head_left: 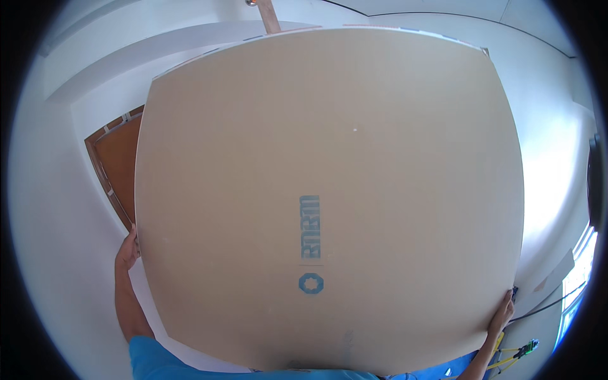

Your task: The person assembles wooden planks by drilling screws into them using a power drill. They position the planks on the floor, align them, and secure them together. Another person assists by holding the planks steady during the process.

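Note:
A large brown paper-faced plasterboard sheet [392, 190] fills most of the view, with blue-green printing on its face. My left hand [130, 249] grips the sheet's left edge, with part of the fingers hidden at the edge. Lower down on the opposite side, my right hand [502, 310] is closed on the right edge, its thumb side against the brown face. A small dark thing shows by the right fingertips; what it is I cannot make out. The sheet's lower edge comes close to my blue shirt [164, 362].
Behind the sheet on the left is a brown wooden door in its frame [113, 166]. A wooden post [268, 18] stands beyond the top edge. To the right are a bright window [577, 278], a dark cable [544, 308] and a green-and-black device [527, 348] beside yellow legs.

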